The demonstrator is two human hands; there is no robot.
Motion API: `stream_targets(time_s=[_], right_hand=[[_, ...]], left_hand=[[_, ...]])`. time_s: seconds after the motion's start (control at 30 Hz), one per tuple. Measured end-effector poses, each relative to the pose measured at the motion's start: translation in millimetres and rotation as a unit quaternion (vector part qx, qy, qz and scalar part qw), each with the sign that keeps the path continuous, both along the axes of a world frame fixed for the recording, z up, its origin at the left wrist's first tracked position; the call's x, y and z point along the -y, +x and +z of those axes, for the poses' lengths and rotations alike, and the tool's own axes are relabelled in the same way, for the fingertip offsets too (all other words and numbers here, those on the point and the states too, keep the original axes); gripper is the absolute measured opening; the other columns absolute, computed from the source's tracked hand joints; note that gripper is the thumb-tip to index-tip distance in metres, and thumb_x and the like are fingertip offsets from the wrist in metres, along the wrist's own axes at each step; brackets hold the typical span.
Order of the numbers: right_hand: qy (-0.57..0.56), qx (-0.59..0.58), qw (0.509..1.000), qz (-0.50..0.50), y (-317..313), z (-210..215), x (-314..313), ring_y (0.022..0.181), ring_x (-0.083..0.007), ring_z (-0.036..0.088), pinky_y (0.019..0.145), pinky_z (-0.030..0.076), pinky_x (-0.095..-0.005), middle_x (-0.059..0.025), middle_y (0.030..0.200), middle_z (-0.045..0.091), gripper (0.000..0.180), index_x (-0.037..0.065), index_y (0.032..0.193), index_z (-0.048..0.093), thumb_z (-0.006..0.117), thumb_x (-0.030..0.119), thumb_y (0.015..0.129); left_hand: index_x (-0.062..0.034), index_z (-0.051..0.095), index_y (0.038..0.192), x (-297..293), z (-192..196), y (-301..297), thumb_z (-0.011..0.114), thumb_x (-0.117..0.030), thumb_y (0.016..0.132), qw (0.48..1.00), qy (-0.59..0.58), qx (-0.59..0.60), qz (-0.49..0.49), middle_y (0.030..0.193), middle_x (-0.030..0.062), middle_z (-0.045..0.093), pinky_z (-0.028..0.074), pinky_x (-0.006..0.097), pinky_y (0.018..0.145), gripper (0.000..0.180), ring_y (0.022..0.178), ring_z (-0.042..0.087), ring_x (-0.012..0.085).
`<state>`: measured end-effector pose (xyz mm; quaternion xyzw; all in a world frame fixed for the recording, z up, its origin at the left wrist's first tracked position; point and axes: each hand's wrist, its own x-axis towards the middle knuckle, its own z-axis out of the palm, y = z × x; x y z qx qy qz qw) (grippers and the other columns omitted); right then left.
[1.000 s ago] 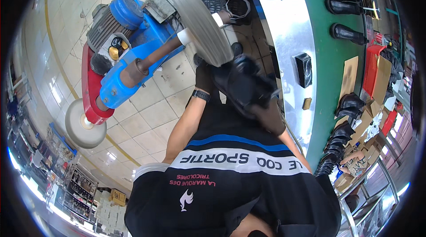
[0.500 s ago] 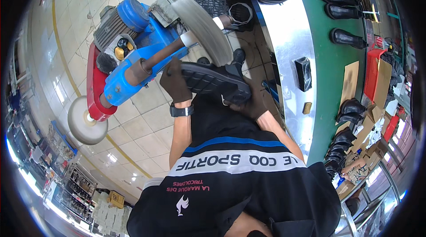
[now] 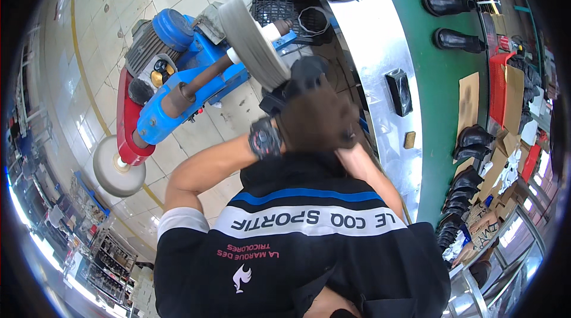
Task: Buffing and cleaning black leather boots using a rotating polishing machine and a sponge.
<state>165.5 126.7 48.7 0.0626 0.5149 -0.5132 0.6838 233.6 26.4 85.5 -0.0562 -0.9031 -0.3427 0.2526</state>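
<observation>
Green-topped table (image 3: pixel 425 80) on the right, metal strip (image 3: pixel 380 38) along its left edge. Blue polishing machine (image 3: pixel 169 110) left of it: grey motor (image 3: pixel 143 50), red guard (image 3: pixel 126 121), brown shaft (image 3: pixel 208 77). Pale wheel (image 3: pixel 253 47) on the upper end of the shaft, off-white wheel (image 3: pixel 119 175) past the guard at the lower end. Black crate (image 3: pixel 270 5) sits just beyond the pale wheel. Red bin (image 3: pixel 501 95) near the table's far side, cardboard sheet (image 3: pixel 468 101) beside it.

Black shoe (image 3: pixel 306 74) is up at the pale wheel's lower rim, between wheel and gloves. Motion blur and overlap, so can't confirm contact. Left hand (image 3: pixel 315 113), brown glove, lies across in front of the shoe, back of the hand showing; its fingers are smeared, can't tell if they grip. Right hand (image 3: pixel 350 146) comes in from the lower right, mostly hidden behind the left; can't tell its fingers either.

Finished-looking dark boots (image 3: pixel 458 39) stand along the table's upper part. Black block (image 3: pixel 399 92) rests on the metal strip. Dark watch (image 3: pixel 264 138) on the left wrist. Smallest: tan block (image 3: pixel 410 139), just below the black one.
</observation>
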Motion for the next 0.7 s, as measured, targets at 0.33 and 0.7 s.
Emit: stream_targets(time_s=[0.33,0.7], right_hand=[[0.031,0.172,0.98,-0.09,3.6,-50.5,-28.9,0.084,-0.0226,0.061,0.08,0.049,-0.0334,-0.0126,0.097,0.061,0.038,0.0,0.107,0.054,0.056,0.021,0.075],[0.051,0.203,0.974,-0.084,16.8,-50.5,11.1,0.074,-0.015,0.059,0.071,0.049,-0.0285,-0.0053,0.086,0.062,0.024,0.005,0.091,0.058,0.061,0.021,0.075]], left_hand=[[0.0017,0.04,0.124,-35.2,-155.1,92.8,0.045,-0.022,0.091,0.589,0.719,0.114,0.35,0.118,0.0144,0.049,0.041,0.032,0.089,0.041,0.11,0.047,0.0202],[-0.0003,0.06,0.093,-10.2,-170.4,69.1,0.039,-0.032,0.092,0.351,0.874,-0.015,0.337,0.084,0.0092,0.062,0.048,0.03,0.073,0.038,0.076,0.059,0.0195]])
